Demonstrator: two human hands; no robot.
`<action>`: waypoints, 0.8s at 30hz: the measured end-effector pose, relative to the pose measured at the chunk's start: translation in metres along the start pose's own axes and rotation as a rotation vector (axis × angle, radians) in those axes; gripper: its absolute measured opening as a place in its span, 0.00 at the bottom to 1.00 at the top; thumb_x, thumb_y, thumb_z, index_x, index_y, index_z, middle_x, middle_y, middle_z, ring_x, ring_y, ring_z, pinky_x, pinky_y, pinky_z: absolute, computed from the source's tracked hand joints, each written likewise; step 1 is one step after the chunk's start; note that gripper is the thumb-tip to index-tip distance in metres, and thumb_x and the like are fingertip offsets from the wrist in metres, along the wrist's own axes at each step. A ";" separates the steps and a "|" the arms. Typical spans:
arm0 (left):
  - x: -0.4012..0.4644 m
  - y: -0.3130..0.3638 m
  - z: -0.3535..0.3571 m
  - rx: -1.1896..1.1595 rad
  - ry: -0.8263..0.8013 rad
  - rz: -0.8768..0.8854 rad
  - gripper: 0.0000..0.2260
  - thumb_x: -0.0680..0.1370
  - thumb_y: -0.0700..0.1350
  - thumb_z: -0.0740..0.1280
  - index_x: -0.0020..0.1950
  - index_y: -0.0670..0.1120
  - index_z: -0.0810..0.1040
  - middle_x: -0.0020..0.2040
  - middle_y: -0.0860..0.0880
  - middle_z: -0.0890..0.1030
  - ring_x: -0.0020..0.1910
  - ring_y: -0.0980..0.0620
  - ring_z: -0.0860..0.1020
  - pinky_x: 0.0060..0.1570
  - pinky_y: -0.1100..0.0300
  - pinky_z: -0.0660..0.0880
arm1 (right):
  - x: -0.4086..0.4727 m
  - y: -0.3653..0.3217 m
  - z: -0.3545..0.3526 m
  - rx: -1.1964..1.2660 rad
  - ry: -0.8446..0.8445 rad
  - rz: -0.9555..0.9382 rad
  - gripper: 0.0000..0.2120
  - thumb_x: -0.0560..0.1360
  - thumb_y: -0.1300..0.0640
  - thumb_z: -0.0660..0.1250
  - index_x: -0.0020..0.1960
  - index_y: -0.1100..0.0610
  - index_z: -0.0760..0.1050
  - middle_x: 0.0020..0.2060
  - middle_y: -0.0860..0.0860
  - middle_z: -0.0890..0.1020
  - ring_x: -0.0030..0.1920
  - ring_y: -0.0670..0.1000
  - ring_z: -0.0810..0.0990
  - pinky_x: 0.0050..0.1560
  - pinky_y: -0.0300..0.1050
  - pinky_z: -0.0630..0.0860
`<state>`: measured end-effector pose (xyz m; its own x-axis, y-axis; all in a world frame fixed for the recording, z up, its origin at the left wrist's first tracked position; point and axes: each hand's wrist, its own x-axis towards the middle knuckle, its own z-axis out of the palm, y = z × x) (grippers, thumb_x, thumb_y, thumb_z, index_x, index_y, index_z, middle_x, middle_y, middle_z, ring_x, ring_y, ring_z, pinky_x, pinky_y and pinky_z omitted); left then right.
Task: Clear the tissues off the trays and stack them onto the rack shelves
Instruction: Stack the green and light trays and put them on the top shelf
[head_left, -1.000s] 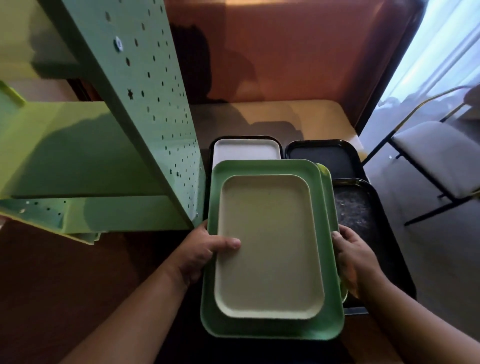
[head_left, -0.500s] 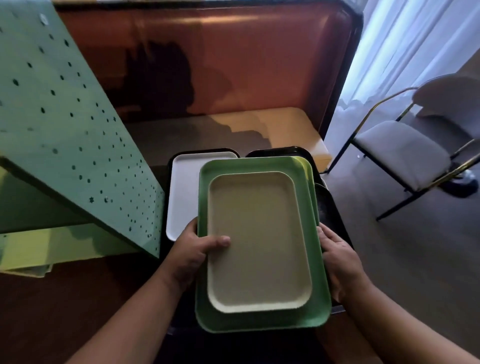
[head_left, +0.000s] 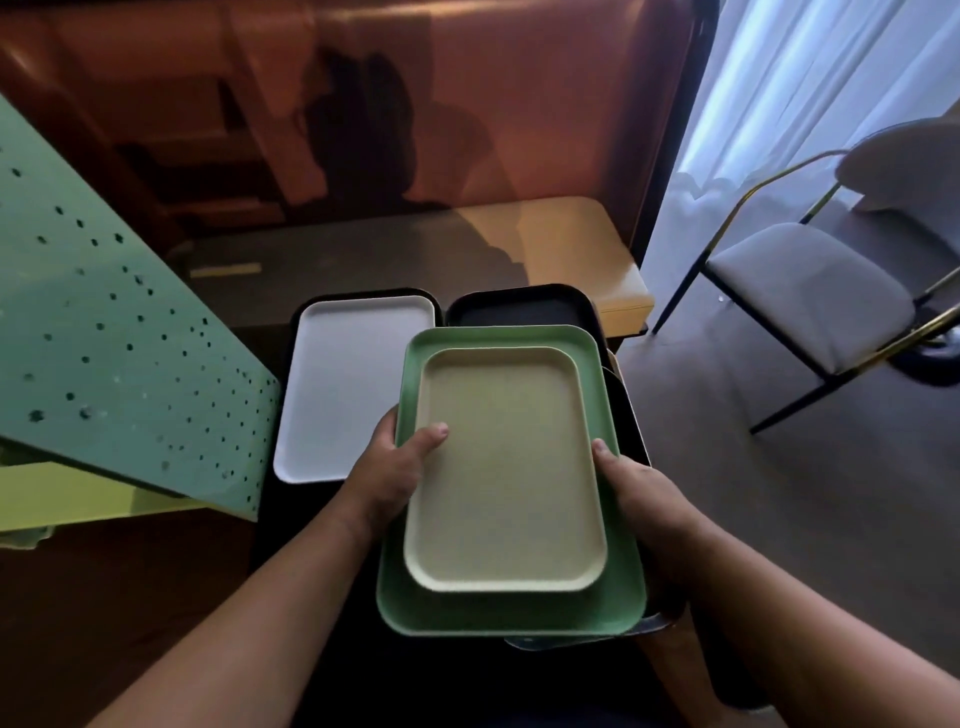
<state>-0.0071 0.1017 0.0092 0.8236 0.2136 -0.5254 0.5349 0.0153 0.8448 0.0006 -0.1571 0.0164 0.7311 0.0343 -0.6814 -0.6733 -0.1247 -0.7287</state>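
A cream tray (head_left: 506, 467) lies nested on a larger green tray (head_left: 621, 587), and I hold the pair up in front of me. My left hand (head_left: 387, 470) grips the stack's left edge, thumb on the cream tray's rim. My right hand (head_left: 641, 493) grips the right edge, thumb on the green rim. Below them a white tray (head_left: 345, 379) sits inside a black tray (head_left: 524, 306) group on the dark table. The green perforated rack (head_left: 119, 364) stands at the left. No tissues are visible.
A yellowish rack shelf (head_left: 67, 499) shows under the perforated panel. A brown padded bench (head_left: 467, 130) runs along the back. A grey chair with a gold frame (head_left: 810, 291) stands on the floor at the right, by white curtains (head_left: 810, 78).
The view has swung right and up, so the rack has slid to the left edge. The tray stack has lifted slightly and shifted right off the white tray; both hands keep their hold.
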 end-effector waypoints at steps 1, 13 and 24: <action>0.002 0.001 0.002 0.017 0.021 -0.003 0.22 0.79 0.50 0.68 0.72 0.48 0.71 0.57 0.47 0.82 0.50 0.49 0.83 0.40 0.59 0.79 | 0.005 0.000 -0.001 -0.001 0.012 0.011 0.21 0.82 0.43 0.63 0.60 0.60 0.80 0.42 0.55 0.89 0.43 0.54 0.89 0.48 0.50 0.84; 0.050 0.002 -0.061 -0.246 0.028 -0.275 0.29 0.78 0.66 0.61 0.50 0.40 0.83 0.49 0.37 0.84 0.46 0.39 0.82 0.55 0.46 0.77 | 0.051 -0.010 0.032 0.028 -0.023 0.031 0.19 0.83 0.48 0.62 0.47 0.63 0.82 0.30 0.53 0.87 0.28 0.49 0.86 0.25 0.39 0.79; 0.080 -0.058 -0.100 1.169 0.373 -0.397 0.30 0.76 0.44 0.63 0.76 0.38 0.60 0.74 0.37 0.66 0.70 0.38 0.69 0.68 0.47 0.69 | 0.058 -0.015 0.035 0.025 0.033 0.002 0.20 0.82 0.45 0.64 0.53 0.63 0.83 0.43 0.59 0.89 0.43 0.60 0.88 0.49 0.56 0.83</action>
<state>0.0085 0.2155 -0.0717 0.5703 0.6526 -0.4988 0.7323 -0.6790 -0.0511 0.0493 -0.1183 -0.0146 0.7328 0.0016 -0.6804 -0.6769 -0.1001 -0.7293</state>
